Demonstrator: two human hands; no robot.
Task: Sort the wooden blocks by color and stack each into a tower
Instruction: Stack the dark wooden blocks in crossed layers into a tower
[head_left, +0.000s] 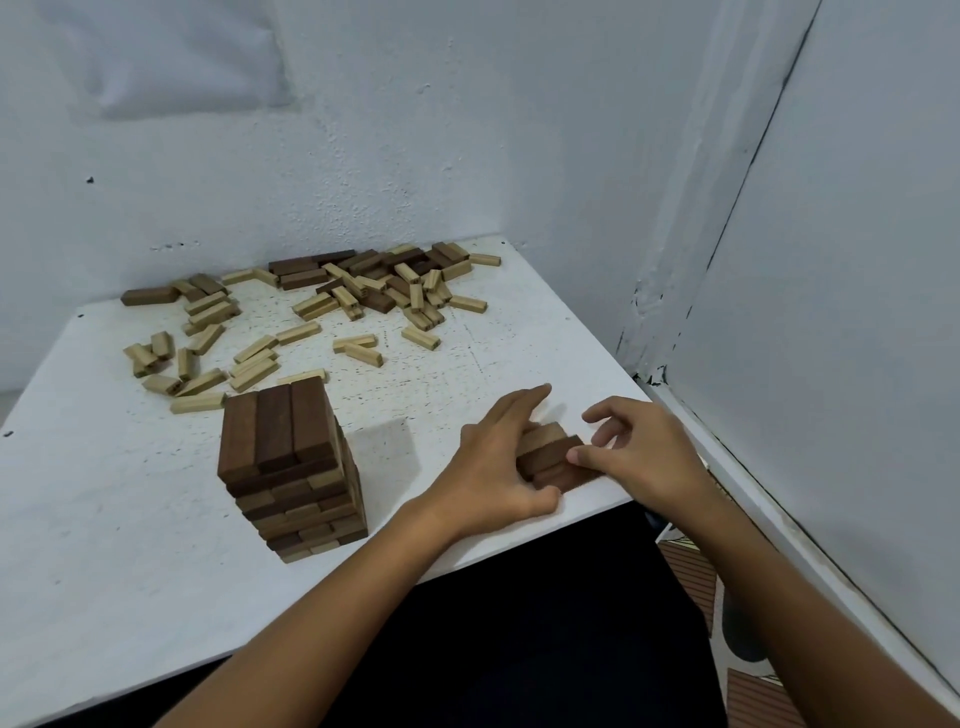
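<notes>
Loose blocks (332, 306) far on my desk (130, 545), dark tower (293, 467) left, my left hand (498, 467) and right hand (639, 452) both gripping a small stack (553, 457) between them

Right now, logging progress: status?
Both hands grip small block bundle. Dark tower standing. Loose blocks unsorted. Nothing in the way.

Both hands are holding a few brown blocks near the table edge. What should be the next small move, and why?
Probably carry the small bundle of dark blocks, held between the left hand and the right hand, over to the dark tower and lay it crosswise on top. The tower's top layer looks complete with three blocks side by side, and many dark blocks remain in the far pile.
</notes>
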